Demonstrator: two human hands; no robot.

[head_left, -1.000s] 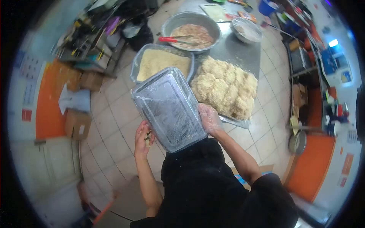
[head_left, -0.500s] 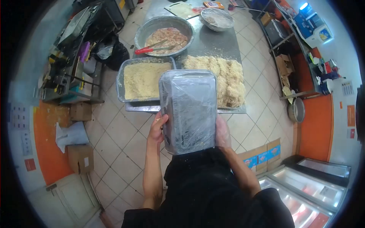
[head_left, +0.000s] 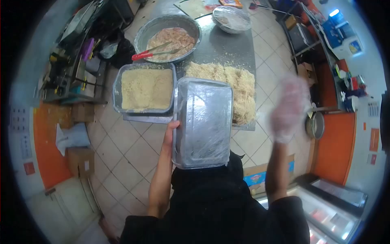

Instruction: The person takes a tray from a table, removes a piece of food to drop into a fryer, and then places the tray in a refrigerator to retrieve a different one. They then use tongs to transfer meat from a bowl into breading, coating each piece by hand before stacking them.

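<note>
A grey rectangular tray point(head_left: 204, 126) covered in clear plastic wrap is tipped up in front of my body. My left hand point(head_left: 170, 132) grips its left edge, thumb on the near face and the other fingers hidden behind. Off to the right, my right hand point(head_left: 287, 107) wears a clear plastic glove and is raised away from the tray; motion smears its fingers. Beyond the tray, a tub of yellowish crumbs point(head_left: 148, 89) stands at the table's left front corner. Beside it lies a heap of coated, crumbly pieces point(head_left: 227, 87).
A large bowl of raw meat point(head_left: 172, 40) with red-handled tongs point(head_left: 150, 53) across it stands behind the tub. Further back are a covered bowl point(head_left: 231, 19) and a cutting board point(head_left: 195, 8). Shelving point(head_left: 77, 69) lines the left; a glass-topped freezer point(head_left: 325, 211) is at lower right.
My right hand has let go of the tray's right side and swung up and to the right. My left hand still holds the tray.
</note>
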